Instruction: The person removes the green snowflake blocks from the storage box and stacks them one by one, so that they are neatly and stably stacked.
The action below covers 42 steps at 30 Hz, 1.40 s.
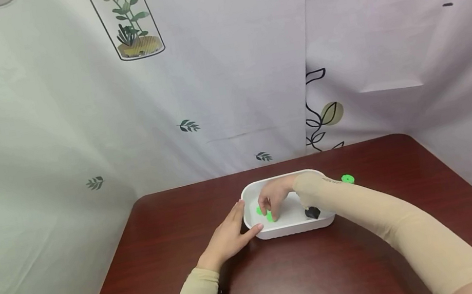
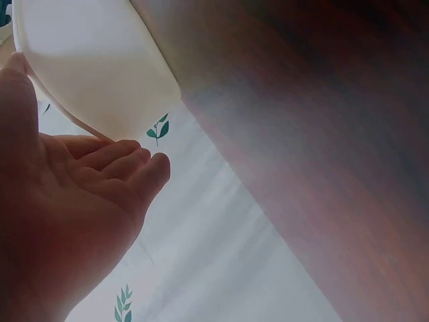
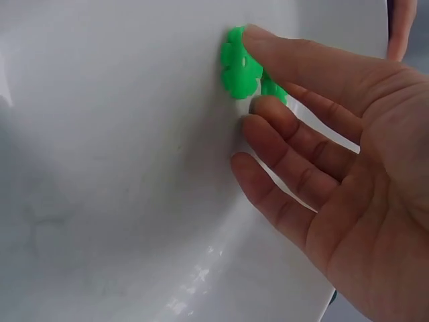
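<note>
A white oval-cornered tray (image 1: pixel 296 228) stands on the dark red table. My left hand (image 1: pixel 227 237) rests against its left end, thumb at the near rim and fingers stretched along the outside wall (image 2: pixel 100 67). Inside the tray my right hand (image 1: pixel 274 195) reaches down, fingers loosely bent. Its thumb tip touches a green flower-shaped piece (image 3: pixel 240 70) on the tray floor. A second green piece (image 3: pixel 273 90) lies partly hidden behind the fingers, close to the index fingertip. The thumb and fingertips stand apart.
A black object (image 1: pixel 312 213) sits in the tray's right end, partly under the right sleeve (image 1: pixel 367 203). Another green piece (image 1: pixel 347 179) lies on the table (image 1: pixel 323 273) right of the tray. A printed cloth (image 1: pixel 226 91) hangs behind the table.
</note>
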{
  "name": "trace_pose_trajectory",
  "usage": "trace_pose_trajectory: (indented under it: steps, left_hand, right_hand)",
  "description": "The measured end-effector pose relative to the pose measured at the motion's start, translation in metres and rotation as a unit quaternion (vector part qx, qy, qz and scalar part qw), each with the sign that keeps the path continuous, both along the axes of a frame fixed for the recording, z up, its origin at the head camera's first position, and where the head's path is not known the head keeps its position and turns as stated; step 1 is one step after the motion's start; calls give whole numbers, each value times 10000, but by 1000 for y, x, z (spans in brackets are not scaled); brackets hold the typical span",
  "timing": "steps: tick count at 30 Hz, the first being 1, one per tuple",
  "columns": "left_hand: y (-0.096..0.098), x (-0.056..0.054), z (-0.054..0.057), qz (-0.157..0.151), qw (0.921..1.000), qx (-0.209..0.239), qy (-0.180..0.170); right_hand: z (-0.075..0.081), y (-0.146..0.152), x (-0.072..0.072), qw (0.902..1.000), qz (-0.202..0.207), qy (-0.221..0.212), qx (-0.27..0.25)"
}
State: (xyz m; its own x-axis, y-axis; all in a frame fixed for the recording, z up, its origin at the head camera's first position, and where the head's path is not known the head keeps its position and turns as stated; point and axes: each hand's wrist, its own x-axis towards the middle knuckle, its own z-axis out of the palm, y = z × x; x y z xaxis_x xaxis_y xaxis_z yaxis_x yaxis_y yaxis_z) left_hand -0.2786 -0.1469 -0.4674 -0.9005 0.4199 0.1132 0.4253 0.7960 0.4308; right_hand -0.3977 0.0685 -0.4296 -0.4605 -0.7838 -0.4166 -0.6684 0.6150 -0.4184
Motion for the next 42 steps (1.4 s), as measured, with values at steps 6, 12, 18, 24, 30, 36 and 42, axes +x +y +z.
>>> trace_pose_trajectory:
  steps: [6, 12, 18, 24, 30, 36, 42]
  left_hand:
    - [1, 0, 0, 13, 10000, -54, 55]
    - [2, 0, 1, -6, 9998, -188, 72]
    - [1, 0, 4, -47, 9997, -220, 123]
    - [1, 0, 2, 1, 9996, -264, 97]
    - [2, 2, 2, -4, 9997, -257, 32]
    - [5, -1, 4, -25, 9997, -212, 129]
    - [3, 0, 2, 93, 9997, -232, -24]
  right_hand:
    - [-1, -2, 0, 9999, -40, 41, 106]
    - [-1, -5, 0, 9996, -92, 90, 246]
    - [3, -11, 2, 9987, -176, 166, 438]
    - [3, -13, 4, 9982, -201, 255, 511]
    - [1, -9, 2, 9985, -359, 28, 416]
    - [6, 0, -2, 9985, -529, -141, 33]
    - [15, 10, -1, 9971, -591, -150, -446]
